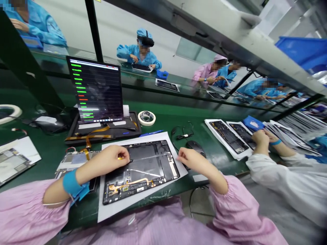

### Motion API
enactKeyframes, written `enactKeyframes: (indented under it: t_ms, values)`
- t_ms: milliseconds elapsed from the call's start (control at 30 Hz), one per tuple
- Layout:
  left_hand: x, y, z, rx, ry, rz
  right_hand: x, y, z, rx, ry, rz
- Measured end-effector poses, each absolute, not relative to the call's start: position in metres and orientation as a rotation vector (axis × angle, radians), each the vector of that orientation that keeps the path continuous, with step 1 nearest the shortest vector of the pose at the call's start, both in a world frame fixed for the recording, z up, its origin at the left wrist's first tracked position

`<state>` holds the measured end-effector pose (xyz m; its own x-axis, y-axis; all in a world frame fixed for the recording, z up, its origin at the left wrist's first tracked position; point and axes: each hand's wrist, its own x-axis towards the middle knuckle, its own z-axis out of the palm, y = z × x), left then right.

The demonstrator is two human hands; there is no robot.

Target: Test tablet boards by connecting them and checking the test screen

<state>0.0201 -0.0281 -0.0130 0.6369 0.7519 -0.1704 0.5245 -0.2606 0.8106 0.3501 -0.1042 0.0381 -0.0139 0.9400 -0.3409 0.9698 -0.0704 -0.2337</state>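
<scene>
An opened tablet housing [145,160], black inside with ribbon cables and small boards, lies on a white sheet [112,212] in front of me. My left hand [116,156] is over its left side, thumb and fingers pinched together. A bit of yellow shows at those fingers, too small to name. Just off the right edge of the housing, my right hand [190,159] has its fingers drawn together. Whatever they hold, if anything, is hidden. A blue wrist strap [73,183] circles my left wrist.
A screen [98,92] stands behind in a black tray [133,127] with orange ribbon cables. Tape roll [152,119], pen [152,133] and mouse [196,147] lie around. More tablet housings [228,136] are at right, near a co-worker's hands [263,137]. A green post [48,85] rises left.
</scene>
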Motion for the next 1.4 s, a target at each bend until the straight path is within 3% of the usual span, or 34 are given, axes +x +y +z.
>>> enactKeyframes:
  t_ms: [333, 500, 667, 867, 1067, 1200, 1300, 1400]
  values:
    - [0.019, -0.026, -0.012, 1.817, 1.024, 0.348, 0.349, -0.147, 0.013, 2.342, 2.186, -0.857]
    - [0.022, -0.026, -0.005, 1.799, 1.065, 0.374, 0.351, -0.153, 0.003, 2.319, 2.530, -0.736]
    - [0.021, -0.025, -0.005, 1.821, 1.068, 0.321, 0.358, -0.169, 0.017, 2.214, 2.467, -0.975]
    - [0.018, -0.026, 0.002, 2.254, 1.107, 0.291, 0.368, -0.175, 0.027, 2.061, 2.436, -0.993]
    - [0.091, -0.034, 0.018, 2.606, 1.206, 0.245, 0.384, -0.154, 0.046, 1.785, 2.375, -1.374]
    - [0.133, -0.027, 0.003, 2.702, 1.308, 0.272, 0.398, -0.139, 0.050, 1.460, 2.198, -1.884]
    - [0.139, -0.020, -0.006, 2.755, 1.364, 0.274, 0.399, -0.129, 0.034, 1.652, 2.212, -2.044]
    - [0.139, -0.018, -0.006, 2.761, 1.351, 0.197, 0.390, -0.126, 0.015, 2.040, 2.383, -1.728]
